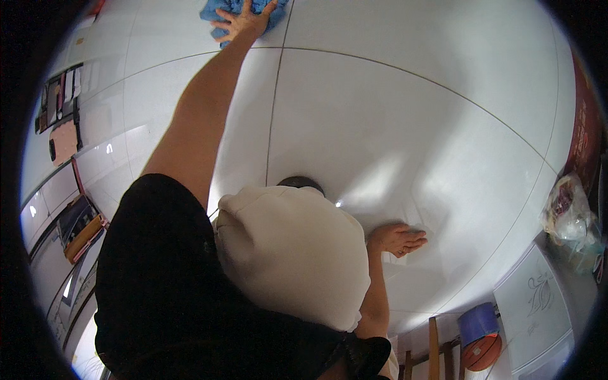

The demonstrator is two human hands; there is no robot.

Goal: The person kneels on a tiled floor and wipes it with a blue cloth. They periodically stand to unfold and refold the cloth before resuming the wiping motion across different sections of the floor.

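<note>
At the top of the head view, my left hand (243, 23) is spread over a crumpled blue cloth (209, 13) and presses it against the white tiled floor (351, 114). That arm is stretched far out from a black sleeve (156, 247). My right hand (398, 239) is low on the right, beside my bent knee in cream cloth (294, 251). Its fingers are stretched out and close together, a ring is on one of them, and nothing shows in it. Whether it touches the tile I cannot tell. A dark shoe tip (300, 182) peeks out past the knee.
On the right are a clear plastic bag (570, 213), a dark red box (582, 123) and a white panel with a leaf drawing (536, 304). A basketball (482, 352), a blue container (477, 323) and wooden legs (433, 346) stand below. Shelved items (64, 137) line the left.
</note>
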